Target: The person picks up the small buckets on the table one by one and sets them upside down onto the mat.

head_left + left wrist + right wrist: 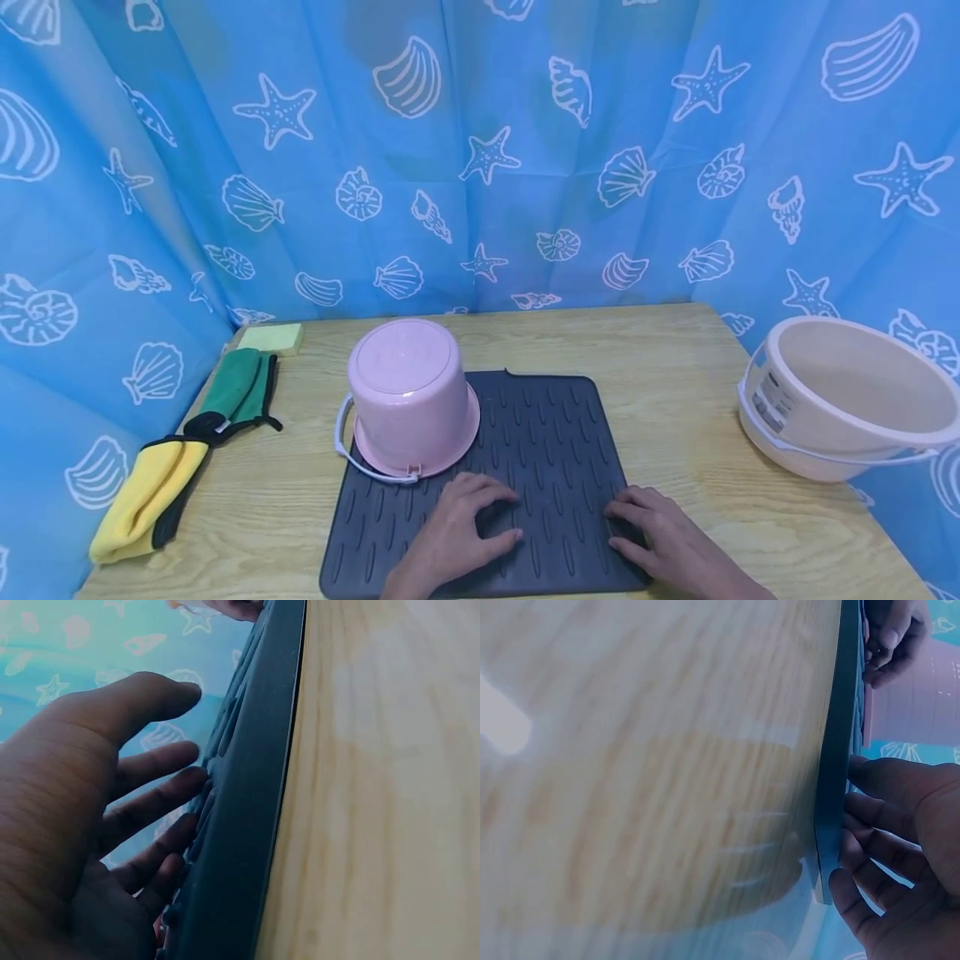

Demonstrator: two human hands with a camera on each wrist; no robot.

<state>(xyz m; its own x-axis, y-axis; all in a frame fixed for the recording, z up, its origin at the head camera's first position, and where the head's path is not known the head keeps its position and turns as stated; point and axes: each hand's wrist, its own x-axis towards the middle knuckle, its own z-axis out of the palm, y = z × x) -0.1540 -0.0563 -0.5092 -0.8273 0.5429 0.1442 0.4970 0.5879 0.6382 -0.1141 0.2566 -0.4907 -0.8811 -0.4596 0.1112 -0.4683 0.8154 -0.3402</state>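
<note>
A dark grey drying mat (pixel 558 467) with raised oval ridges lies on the wooden table in front of me. On its far left part a pink bucket (pixel 408 400) stands upside down, its pale handle (pixel 367 471) hanging down to the mat on the left. My left hand (pixel 461 533) rests over the middle of the mat just in front of the bucket, fingers loosely bent and holding nothing. At the mat's right edge is my right hand (pixel 660 533), thumb and fingers apart. In the right wrist view its fingertips (pixel 844 889) are right at the mat's border.
A cream bucket (pixel 795 417) with a white handle stands upright at the table's right edge. Along the left edge lie a folded yellow cloth (pixel 146 500) and a folded green cloth (pixel 232 379), both black-trimmed, with a pale yellow sponge (pixel 273 337) behind. A blue seashell curtain (pixel 510 208) surrounds the table.
</note>
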